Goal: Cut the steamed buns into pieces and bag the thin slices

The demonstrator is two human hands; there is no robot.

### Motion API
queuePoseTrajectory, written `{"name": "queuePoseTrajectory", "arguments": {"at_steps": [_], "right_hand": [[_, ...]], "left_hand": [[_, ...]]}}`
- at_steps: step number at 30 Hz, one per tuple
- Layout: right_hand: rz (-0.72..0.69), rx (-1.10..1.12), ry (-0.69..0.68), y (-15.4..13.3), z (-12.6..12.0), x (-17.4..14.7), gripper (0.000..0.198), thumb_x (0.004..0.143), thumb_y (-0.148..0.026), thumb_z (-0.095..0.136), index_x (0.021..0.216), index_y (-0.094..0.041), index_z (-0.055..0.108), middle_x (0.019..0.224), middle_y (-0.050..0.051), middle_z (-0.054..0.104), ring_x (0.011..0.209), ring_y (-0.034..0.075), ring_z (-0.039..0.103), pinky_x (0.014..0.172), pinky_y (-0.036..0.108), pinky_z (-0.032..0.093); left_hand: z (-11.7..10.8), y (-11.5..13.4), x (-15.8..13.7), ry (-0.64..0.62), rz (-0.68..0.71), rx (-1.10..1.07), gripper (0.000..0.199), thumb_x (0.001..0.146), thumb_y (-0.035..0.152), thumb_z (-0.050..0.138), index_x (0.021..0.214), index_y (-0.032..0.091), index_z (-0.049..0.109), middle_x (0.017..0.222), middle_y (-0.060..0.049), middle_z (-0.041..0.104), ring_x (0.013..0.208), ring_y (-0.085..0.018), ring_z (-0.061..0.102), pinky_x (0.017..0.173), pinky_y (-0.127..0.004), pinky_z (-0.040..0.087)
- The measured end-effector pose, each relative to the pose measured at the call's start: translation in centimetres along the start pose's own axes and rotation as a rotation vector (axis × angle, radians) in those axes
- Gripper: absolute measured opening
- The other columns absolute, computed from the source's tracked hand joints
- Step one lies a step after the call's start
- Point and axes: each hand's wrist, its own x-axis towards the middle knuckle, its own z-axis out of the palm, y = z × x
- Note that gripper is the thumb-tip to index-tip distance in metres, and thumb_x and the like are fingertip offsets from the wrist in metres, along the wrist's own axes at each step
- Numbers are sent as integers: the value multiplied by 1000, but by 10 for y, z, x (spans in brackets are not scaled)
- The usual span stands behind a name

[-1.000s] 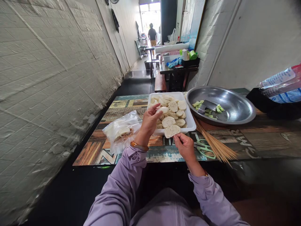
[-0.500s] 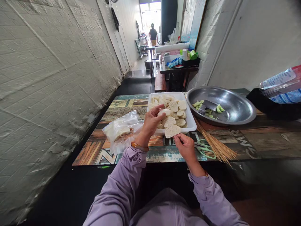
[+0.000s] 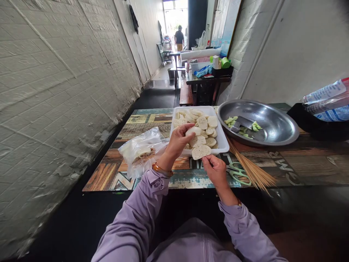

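Note:
My left hand point(image 3: 177, 142) is closed around a pale, smooth-edged slice point(image 3: 193, 131) above the white plastic tray point(image 3: 225, 145). Between the thumb and fingers of my right hand point(image 3: 216, 170) is the lower edge of a flat, off-white speckled slice point(image 3: 201, 152), its broad face turned up at the tray's front rim. Several similar speckled slices point(image 3: 202, 123) are heaped in the tray; my left hand covers part of them. What kind of food they are I cannot tell. A bundle of thin wooden skewers point(image 3: 252, 169) and green-handled scissors point(image 3: 238, 174) lie right of my right hand.
Left of the tray lies a clear plastic bag point(image 3: 141, 149) with pale pieces inside. A wide steel bowl point(image 3: 280, 125) at the right holds green bits and a flat metal utensil point(image 3: 242, 122). Farther back are a cluttered table point(image 3: 209, 78) and a person point(image 3: 179, 37).
Both hands keep their holds and have barely moved; the pale slice in my left hand shows a little more. The view has shifted slightly.

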Motion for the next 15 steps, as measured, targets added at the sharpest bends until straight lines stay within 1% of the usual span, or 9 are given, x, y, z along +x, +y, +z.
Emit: {"name": "queuePoseTrajectory", "arguments": {"at_steps": [4,6,10,12,15], "right_hand": [[47,44,-18,1,0,0,35,93,-41,55,66,-20,61,47,-6,50,43,10,46,48,24,37],[49,44,-18,0,-1,1,35,92,-42,55,66,-20,61,47,-5,50,43,11,46,48,24,37],[42,20,7,-1,-2,1,36,92,-42,54,64,-20,60,46,-5,51,43,11,46,50,25,38],[41,15,10,-1,-2,1,36,92,-42,54,64,-20,60,46,-5,51,43,11,46,50,25,38],[43,22,-1,-2,-2,1,36,92,-42,54,64,-20,60,46,-5,51,43,11,46,49,25,38]], "left_hand": [[-1,0,0,-24,-79,-91,46,66,31,83,108,15,72,95,-5,73,82,-15,64,77,-26,49],[-2,1,0,-38,-107,-153,48,69,39,82,109,16,72,93,-5,74,82,-15,64,76,-26,50],[-3,5,-1,-62,-139,-222,49,74,54,77,105,16,74,94,-7,74,86,-18,66,75,-27,52],[-1,8,-2,-93,-147,-211,51,72,53,79,106,15,74,96,-8,75,88,-19,67,75,-27,52],[1,9,-3,-145,-156,-163,51,69,46,84,106,12,73,94,-9,76,84,-19,69,74,-26,52]]}}
